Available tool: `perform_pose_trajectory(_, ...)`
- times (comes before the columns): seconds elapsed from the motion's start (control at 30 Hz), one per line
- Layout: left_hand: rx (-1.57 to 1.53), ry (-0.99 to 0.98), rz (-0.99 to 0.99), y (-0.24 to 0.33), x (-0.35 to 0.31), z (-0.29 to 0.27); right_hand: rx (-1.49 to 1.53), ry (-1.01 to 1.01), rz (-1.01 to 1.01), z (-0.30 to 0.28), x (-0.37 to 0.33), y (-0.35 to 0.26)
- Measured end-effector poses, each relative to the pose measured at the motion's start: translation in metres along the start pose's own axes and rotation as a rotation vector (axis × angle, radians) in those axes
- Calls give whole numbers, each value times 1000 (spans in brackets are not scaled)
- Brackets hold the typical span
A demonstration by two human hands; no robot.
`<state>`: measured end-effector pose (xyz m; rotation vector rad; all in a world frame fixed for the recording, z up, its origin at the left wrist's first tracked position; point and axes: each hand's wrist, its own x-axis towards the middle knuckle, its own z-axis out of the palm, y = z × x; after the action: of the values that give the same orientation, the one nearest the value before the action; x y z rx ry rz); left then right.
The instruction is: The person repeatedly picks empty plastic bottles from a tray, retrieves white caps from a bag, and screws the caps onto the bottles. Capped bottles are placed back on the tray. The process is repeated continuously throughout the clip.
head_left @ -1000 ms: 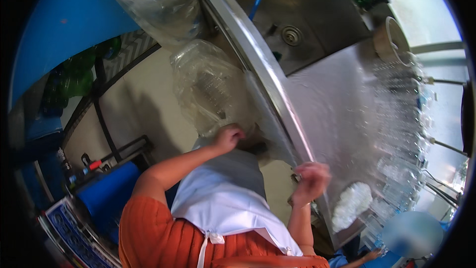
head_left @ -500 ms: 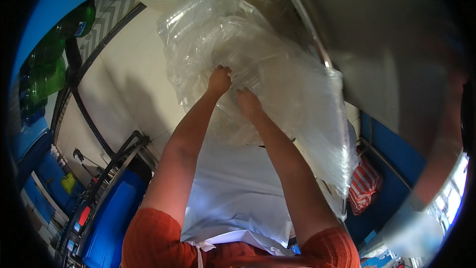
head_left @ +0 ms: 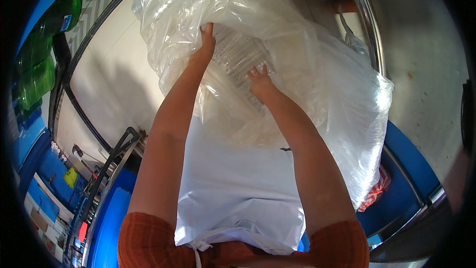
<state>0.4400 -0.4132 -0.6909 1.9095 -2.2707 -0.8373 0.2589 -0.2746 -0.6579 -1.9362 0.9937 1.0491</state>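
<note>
A large clear plastic bag [head_left: 292, 64] spreads in front of me, its mouth pulled wide with crumpled folds around it. Inside lie stacked clear, ribbed plastic pieces [head_left: 238, 52] whose exact kind I cannot make out. My left hand [head_left: 204, 44] reaches to the left rim of the opening, fingers stretched out and thumb apart, against the bag's folds. To the right and nearer, my right hand [head_left: 261, 83] hovers over or touches the clear pieces, fingers spread and holding nothing. Contact there is unclear.
A shiny metal rail [head_left: 367, 20] curves past the bag's right side. Green plastic bottles [head_left: 37, 77] stand far left. A black-handled metal frame [head_left: 111, 156] and a blue container [head_left: 111, 223] are at lower left. A red-and-white striped bag [head_left: 379, 188] lies at the right.
My hands have moved apart and the bag's mouth has widened, baring the clear pieces. My left hand has reached farther away, and my right hand's fingers have spread.
</note>
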Motion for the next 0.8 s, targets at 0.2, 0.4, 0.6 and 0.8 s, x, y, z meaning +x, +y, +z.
perform_pose_trajectory(0.2,459,-47,94,-13,9,-10,3,113,59,-15,-22,-3)
perform_pose_trajectory(0.4,835,11,28,21,18,-37,242,387,-47,-36,-48,15)
perform_pose_trajectory(0.6,660,65,55,-1,19,-21,784,703,-65,-61,-91,27)
perform_pose_trajectory(0.8,76,28,-39,-16,-15,-15,1732,1109,-325,-106,-117,40)
